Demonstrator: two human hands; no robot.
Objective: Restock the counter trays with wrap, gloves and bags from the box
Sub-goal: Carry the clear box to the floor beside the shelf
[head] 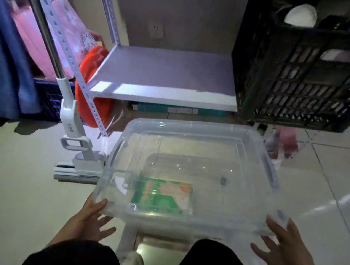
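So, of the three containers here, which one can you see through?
The clear plastic box between the two hands; a green packet shows through it. The black crate and the dark blue one are opaque lattice.

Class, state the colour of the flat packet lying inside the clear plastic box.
Mostly green, with an orange and white patch: the packet, seen through the box in the head view.

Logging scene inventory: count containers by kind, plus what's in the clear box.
Clear plastic box: 1
Black slatted crate: 1
Dark blue crate: 1
Green packet inside clear box: 1
Total: 4
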